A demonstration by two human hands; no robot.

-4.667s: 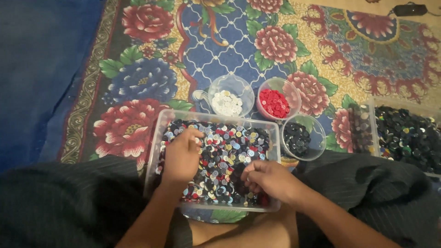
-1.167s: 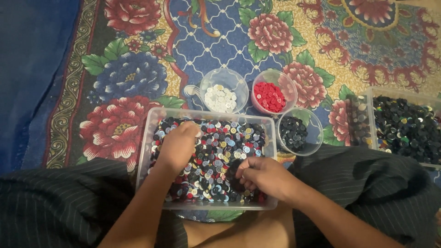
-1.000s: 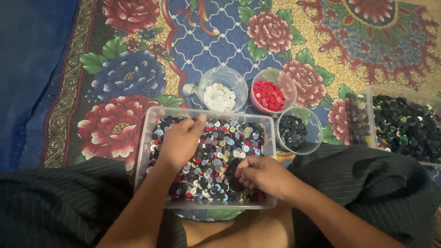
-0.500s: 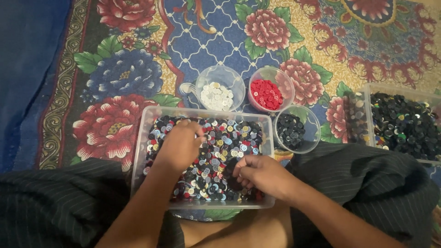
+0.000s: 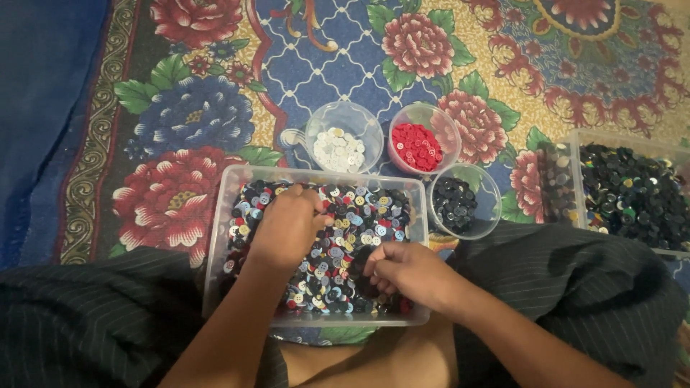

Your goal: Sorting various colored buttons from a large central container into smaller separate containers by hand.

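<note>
A clear rectangular tub (image 5: 215,237) full of mixed coloured buttons (image 5: 352,223) sits between my knees. My left hand (image 5: 287,224) rests knuckles up on the buttons in the tub's left half, fingers curled down into them. My right hand (image 5: 406,273) lies over the tub's near right corner with its fingers bent among the buttons. What either hand pinches is hidden. Beyond the tub stand three round clear cups: one with white buttons (image 5: 339,149), one with red buttons (image 5: 418,146), one with black buttons (image 5: 456,203).
A second clear tub (image 5: 668,162) of dark buttons stands at the right edge. Everything sits on a flowered rug (image 5: 201,115), with blue fabric (image 5: 43,93) along the left. My legs in dark striped cloth (image 5: 86,323) flank the tub.
My left hand reached up toward the tub's far edge, then drew back to the left half of the buttons. My right hand stayed at the near right corner. The view shifted slightly.
</note>
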